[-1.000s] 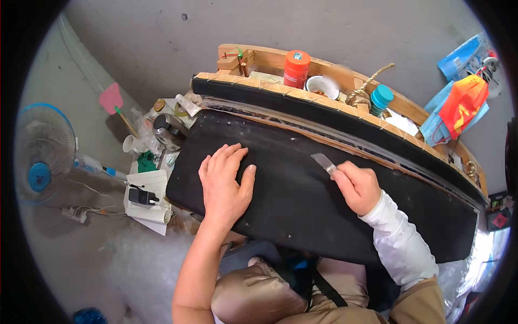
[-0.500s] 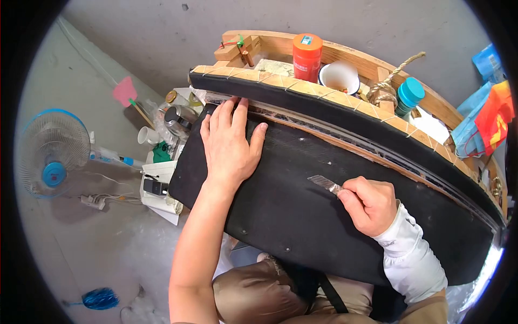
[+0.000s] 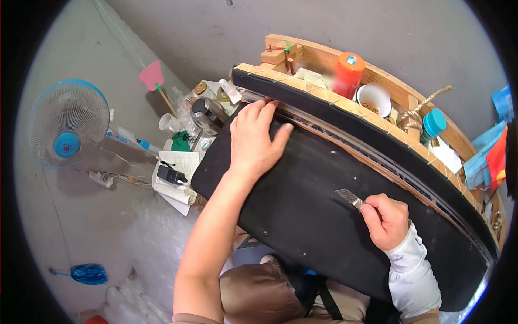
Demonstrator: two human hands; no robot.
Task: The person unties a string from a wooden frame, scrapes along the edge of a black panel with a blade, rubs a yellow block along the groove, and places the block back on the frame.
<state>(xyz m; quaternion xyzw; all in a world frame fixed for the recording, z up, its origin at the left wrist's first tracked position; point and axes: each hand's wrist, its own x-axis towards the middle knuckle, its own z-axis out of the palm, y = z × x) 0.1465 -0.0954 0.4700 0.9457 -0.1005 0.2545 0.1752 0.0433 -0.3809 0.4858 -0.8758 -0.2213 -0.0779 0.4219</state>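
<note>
My left hand lies with fingers apart on the upper left part of a black padded board, its fingertips at the clear-edged strip along the board's far side. A small flat blade with a wrapped grip is pinched in my right hand, its tip pointing left just over the black surface. A white sleeve covers my right forearm. Beyond the strip rises a curved black band with a wooden top edge laced with thread.
Behind the band, a wooden tray frame holds an orange canister, a white cup, a teal-lidded jar and rope. At left are a kettle, a mug, a notebook and a fan.
My left hand has moved up the board to the strip at its far edge. My right hand still holds the blade over the board. The camera view has shifted.
</note>
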